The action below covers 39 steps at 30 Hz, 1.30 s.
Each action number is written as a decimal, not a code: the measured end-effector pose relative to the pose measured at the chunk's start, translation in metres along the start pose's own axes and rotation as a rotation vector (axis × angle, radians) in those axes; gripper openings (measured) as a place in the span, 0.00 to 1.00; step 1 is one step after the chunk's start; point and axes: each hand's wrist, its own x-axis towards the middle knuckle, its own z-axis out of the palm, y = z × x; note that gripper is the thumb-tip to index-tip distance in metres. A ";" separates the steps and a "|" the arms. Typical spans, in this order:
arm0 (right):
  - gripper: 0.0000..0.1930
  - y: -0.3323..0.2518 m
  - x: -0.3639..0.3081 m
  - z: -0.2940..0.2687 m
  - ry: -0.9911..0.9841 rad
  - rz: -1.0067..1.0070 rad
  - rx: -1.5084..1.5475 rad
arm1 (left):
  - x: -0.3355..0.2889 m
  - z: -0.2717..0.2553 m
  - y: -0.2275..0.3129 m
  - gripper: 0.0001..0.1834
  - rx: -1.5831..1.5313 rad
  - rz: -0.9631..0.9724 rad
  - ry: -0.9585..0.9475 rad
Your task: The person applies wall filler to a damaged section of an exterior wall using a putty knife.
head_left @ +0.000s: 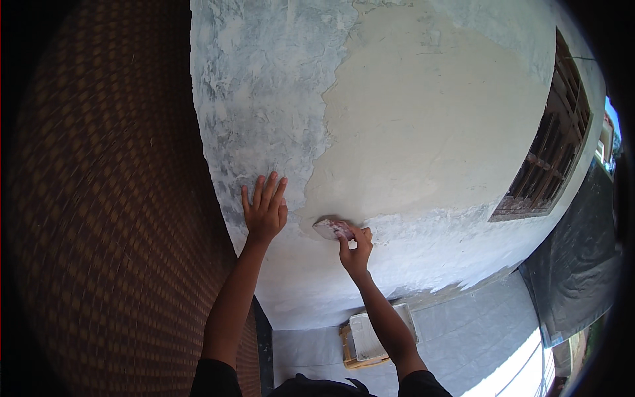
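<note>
no packages, labels, signs or screens show anywhere in this view

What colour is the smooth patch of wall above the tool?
Pale beige, against mottled grey-white wall around it; the smooth patch shows clearly in the head view.

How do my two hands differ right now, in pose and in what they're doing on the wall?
The left hand lies flat on the wall with fingers spread and holds nothing; the right hand is curled, gripping a small flat scraper-like tool. The left hand rests on the rough grey-white patch; the right hand's tool meets the lower edge of the smooth beige patch. The left hand sits slightly higher. Both are bare and reach up to the same wall.
</note>
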 end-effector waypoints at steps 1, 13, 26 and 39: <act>0.11 0.005 0.008 -0.008 0.103 0.127 0.048 | 0.000 0.000 -0.001 0.24 0.002 0.020 -0.005; 0.09 0.016 0.029 -0.065 0.356 0.391 0.360 | 0.003 0.001 0.005 0.24 -0.002 0.010 -0.001; 0.11 -0.028 0.027 0.012 0.120 0.276 0.141 | 0.002 -0.004 0.000 0.24 -0.002 0.009 -0.009; 0.12 -0.022 0.026 0.000 0.220 0.257 0.190 | 0.002 -0.002 0.004 0.27 -0.020 -0.027 0.001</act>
